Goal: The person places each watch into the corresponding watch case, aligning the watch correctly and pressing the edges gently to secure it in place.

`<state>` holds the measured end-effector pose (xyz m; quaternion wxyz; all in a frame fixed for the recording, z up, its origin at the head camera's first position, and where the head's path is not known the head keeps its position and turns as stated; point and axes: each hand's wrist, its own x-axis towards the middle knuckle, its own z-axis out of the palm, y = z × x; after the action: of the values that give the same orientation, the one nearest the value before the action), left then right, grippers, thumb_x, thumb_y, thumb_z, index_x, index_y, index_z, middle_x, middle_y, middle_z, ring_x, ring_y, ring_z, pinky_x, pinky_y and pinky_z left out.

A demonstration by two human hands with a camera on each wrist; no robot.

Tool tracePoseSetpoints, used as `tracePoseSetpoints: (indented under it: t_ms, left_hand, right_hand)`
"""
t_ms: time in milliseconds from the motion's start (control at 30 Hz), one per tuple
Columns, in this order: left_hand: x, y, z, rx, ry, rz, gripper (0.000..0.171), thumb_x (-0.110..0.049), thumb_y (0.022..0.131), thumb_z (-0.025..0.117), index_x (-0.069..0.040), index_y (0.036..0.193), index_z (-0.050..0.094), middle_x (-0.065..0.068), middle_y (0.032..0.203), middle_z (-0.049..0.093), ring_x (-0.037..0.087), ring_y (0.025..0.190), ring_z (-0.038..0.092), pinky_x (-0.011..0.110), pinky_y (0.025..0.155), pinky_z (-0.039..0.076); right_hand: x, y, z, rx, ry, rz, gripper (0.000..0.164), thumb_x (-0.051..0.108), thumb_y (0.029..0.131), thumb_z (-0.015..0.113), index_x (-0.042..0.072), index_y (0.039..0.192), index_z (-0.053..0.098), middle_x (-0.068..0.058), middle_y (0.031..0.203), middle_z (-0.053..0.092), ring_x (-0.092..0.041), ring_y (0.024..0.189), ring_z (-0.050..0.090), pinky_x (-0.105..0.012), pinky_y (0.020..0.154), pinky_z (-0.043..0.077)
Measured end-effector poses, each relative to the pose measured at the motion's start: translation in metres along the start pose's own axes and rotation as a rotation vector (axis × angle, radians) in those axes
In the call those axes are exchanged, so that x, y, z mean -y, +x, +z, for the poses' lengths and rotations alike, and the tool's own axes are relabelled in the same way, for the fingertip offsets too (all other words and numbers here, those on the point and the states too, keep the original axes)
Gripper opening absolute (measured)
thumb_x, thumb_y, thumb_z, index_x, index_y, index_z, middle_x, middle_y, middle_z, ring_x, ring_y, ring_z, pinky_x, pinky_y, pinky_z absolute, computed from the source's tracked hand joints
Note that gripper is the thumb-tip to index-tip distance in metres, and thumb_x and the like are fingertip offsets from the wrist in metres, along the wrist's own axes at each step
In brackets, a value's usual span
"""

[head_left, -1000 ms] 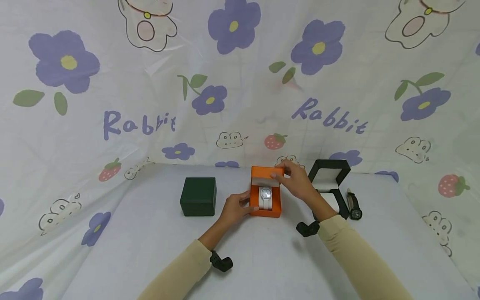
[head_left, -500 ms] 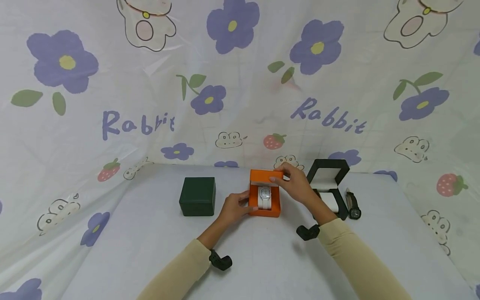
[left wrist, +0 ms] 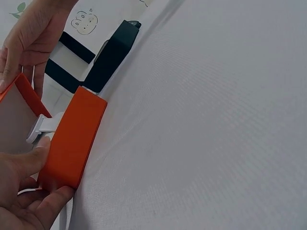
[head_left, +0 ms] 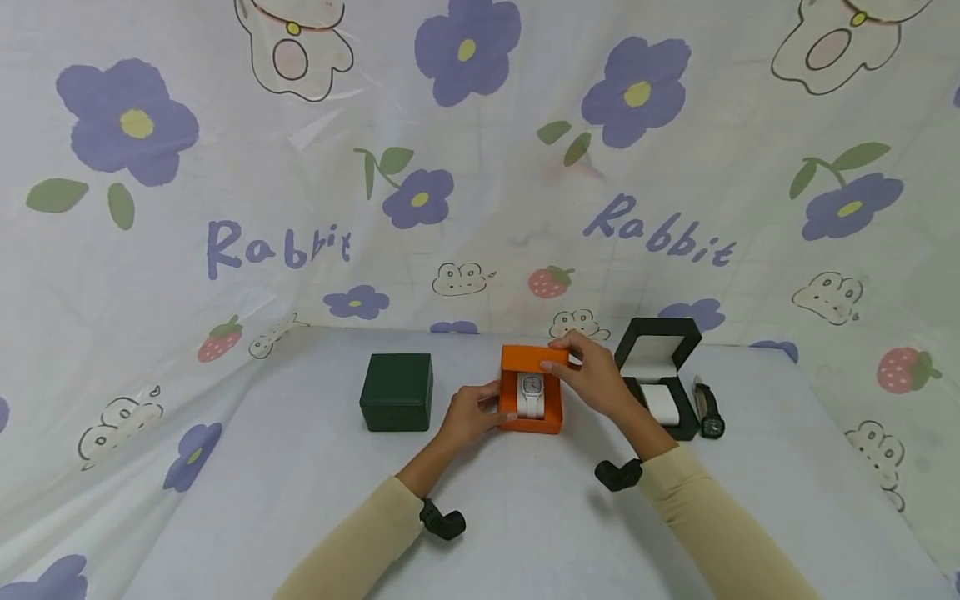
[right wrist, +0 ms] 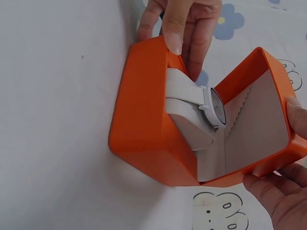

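An orange watch box (head_left: 531,425) stands on the table with its hinged lid (head_left: 525,358) partly lowered. Inside it, a white watch (right wrist: 209,103) is wrapped round a pale cushion. My left hand (head_left: 468,417) grips the box's left side, its thumb over the front rim, as the left wrist view (left wrist: 29,187) also shows from close by. My right hand (head_left: 592,371) pinches the right edge of the lid between thumb and fingers. In the right wrist view, the white lining (right wrist: 259,124) of the lid shows, and the lid stands at an angle above the watch.
A closed dark green box (head_left: 396,392) sits to the left. On the right, a black watch box (head_left: 663,333) stands with its lid up and a white cushion (head_left: 660,404) inside. Beside it lies a black watch (head_left: 708,412). A printed cloth (head_left: 480,167) hangs behind the table.
The orange lid has tilted forward and down over the box, with my right hand following it slightly lower. My left hand keeps its hold on the box.
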<state>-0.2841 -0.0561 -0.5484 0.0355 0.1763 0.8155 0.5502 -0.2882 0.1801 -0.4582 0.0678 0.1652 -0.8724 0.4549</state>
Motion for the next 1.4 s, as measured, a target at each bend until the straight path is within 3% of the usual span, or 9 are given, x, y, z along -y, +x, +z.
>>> tracePoseSetpoints:
  t_ms: [500, 733, 1400]
  left_hand:
    - [-0.001, 0.0, 0.0, 0.017, -0.077, -0.033, 0.067, -0.008, 0.087, 0.081, 0.001, 0.145, 0.05, 0.015, 0.145, 0.054, 0.029, 0.132, 0.055, 0.037, 0.105, 0.05]
    - [0.001, 0.0, 0.0, 0.013, -0.07, -0.027, 0.067, -0.008, 0.087, 0.081, 0.002, 0.145, 0.05, 0.015, 0.145, 0.054, 0.028, 0.132, 0.055, 0.037, 0.105, 0.05]
    - [-0.002, -0.001, -0.001, 0.016, -0.074, -0.052, 0.066, -0.009, 0.086, 0.082, 0.002, 0.143, 0.051, 0.014, 0.146, 0.052, 0.028, 0.133, 0.054, 0.037, 0.105, 0.049]
  right_hand:
    - [-0.003, -0.008, 0.004, -0.006, 0.034, -0.008, 0.029, 0.016, 0.09, 0.078, 0.006, 0.113, 0.064, -0.012, 0.13, 0.065, -0.033, 0.124, 0.06, -0.048, 0.101, 0.052]
    - [-0.003, -0.014, 0.006, -0.016, 0.023, -0.018, 0.03, 0.018, 0.09, 0.079, 0.008, 0.114, 0.063, -0.011, 0.132, 0.065, -0.035, 0.131, 0.056, -0.05, 0.101, 0.052]
    - [-0.002, -0.016, 0.006, -0.014, 0.034, -0.011, 0.032, 0.015, 0.09, 0.078, 0.007, 0.116, 0.063, -0.013, 0.134, 0.064, -0.036, 0.132, 0.055, -0.05, 0.101, 0.051]
